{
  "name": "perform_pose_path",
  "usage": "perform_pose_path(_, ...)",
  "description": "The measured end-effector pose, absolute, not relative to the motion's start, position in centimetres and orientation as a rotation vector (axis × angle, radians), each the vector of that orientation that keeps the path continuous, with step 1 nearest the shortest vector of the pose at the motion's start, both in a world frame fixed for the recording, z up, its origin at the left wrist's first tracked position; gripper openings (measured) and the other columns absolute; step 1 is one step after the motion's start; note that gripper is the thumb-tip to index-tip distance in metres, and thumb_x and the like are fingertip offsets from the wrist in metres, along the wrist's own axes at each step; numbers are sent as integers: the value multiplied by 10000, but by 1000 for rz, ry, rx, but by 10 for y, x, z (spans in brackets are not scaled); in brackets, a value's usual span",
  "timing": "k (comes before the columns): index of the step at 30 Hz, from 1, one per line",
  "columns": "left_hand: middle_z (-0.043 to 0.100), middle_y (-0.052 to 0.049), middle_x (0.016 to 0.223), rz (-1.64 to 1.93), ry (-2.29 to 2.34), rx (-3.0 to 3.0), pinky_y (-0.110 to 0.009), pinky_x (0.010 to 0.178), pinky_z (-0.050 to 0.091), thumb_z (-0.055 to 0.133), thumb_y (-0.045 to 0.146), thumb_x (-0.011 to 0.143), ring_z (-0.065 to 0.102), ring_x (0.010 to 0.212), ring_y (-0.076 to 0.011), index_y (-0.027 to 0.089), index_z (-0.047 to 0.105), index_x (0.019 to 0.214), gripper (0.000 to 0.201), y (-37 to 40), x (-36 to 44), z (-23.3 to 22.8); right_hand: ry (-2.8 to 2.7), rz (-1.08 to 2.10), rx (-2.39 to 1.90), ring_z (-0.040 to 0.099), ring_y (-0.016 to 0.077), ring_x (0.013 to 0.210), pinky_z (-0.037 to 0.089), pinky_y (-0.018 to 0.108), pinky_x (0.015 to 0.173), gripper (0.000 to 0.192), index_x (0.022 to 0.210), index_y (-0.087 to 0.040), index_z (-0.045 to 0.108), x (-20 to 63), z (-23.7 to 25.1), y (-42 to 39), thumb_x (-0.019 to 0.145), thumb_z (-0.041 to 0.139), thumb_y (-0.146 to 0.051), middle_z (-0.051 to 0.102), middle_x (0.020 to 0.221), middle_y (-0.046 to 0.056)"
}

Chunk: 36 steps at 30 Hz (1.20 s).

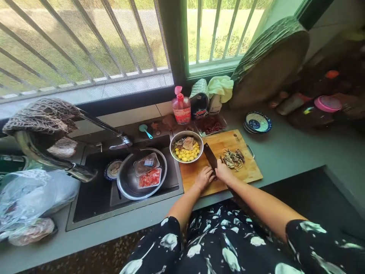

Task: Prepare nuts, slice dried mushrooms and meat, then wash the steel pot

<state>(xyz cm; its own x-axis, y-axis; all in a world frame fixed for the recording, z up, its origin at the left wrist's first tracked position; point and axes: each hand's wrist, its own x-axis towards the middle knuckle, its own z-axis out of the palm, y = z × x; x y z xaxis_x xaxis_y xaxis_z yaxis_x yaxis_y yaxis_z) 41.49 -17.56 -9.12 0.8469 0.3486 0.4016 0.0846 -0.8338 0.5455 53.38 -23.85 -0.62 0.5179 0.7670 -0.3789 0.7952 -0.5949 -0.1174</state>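
My right hand grips a dark cleaver, its blade pointing away from me over the wooden cutting board. Just left of the blade, my left hand presses down on the board with curled fingers. A dark bit shows at its fingertips, mostly hidden, so its kind is unclear. To the right of the cleaver lies a pile of thin brownish cut strips. A metal bowl at the board's far left corner holds yellow round pieces and a pale, meat-like piece.
Left is a dark sink with a large metal basin holding packaged meat. A faucet arches over it. Behind the board stand a pink-topped soap bottle and a clear tray. Stacked small dishes sit right.
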Motion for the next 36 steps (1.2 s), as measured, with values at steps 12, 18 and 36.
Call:
perform_pose_path(12,572,-95,1029,729,351,2477,-402,885,434,484,306,808,488,1027,-210,141,566,963,240,-181,417,-92,1242,-628,2666,608,233,766,391,295,634,262,1082,-107,344,498,-8,-303,830,345,-179,614,786,128)
perform_pose_path(18,574,-97,1029,698,332,2477,-393,890,430,474,313,815,489,1034,-205,147,565,967,243,-179,417,-93,1263,-682,2618,605,225,793,382,287,653,290,1084,-102,344,500,-10,-298,795,350,-90,614,793,137)
perform_pose_path(36,569,-69,981,699,363,2456,-375,872,437,431,252,845,492,990,-177,180,570,933,180,-174,404,-85,1276,-588,2734,606,222,750,384,281,620,269,1076,-125,329,503,1,-291,846,347,-263,609,783,107)
